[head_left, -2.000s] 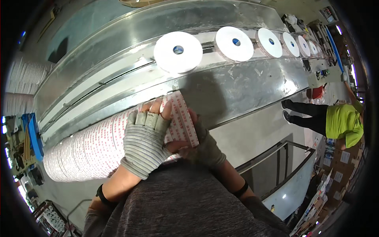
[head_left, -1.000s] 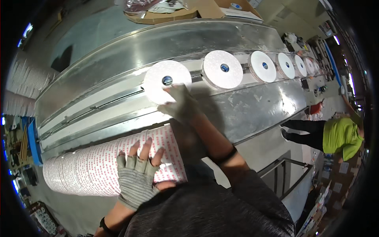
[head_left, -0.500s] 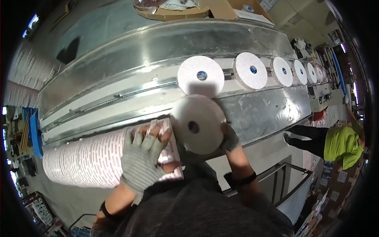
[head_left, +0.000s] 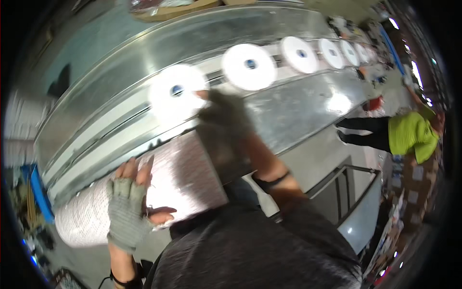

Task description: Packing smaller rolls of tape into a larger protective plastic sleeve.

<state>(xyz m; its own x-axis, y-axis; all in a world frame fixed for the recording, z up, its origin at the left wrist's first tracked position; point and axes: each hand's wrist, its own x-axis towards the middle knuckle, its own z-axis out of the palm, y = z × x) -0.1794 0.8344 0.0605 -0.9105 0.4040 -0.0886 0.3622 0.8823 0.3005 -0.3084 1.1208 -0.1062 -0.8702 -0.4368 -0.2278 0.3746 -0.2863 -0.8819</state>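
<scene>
Blue panel (head_left: 42,195): stands just beyond the left end of the roll stack (head_left: 168,183), tilted in view.
Left hand (head_left: 128,207): laid on top of the roll stack, near the middle of its length, in a ribbed grey glove (head_left: 122,225) with bare fingertips. Fingers extended and close together, thumb spread away from them; palm down, pinching nothing.
Roll stack: long, white, with faint reddish marking; lies on its side along the near edge of the metal bench (head_left: 313,98), its right end close to the wearer's body.
Nearest disc (head_left: 166,108): white, flat on the bench, with a blue-lined centre hole; directly beyond the right part of the roll stack.
Right hand (head_left: 225,115): gloved likewise, beyond the right end of the roll stack, at the right edge of the nearest disc, one fingertip overlapping its face. Blurred; whether it grips or touches the disc cannot be told.
Further discs (head_left: 262,70): white, in a row on the bench, running away to the right of the roll stack.
Dark-framed panel (head_left: 357,224): pale, well apart to the right of the roll stack.
Co-worker (head_left: 408,132): yellow-green top, dark trousers; far right of the roll stack.
Cardboard boxes (head_left: 417,185): right of the roll stack, beside the co-worker.
</scene>
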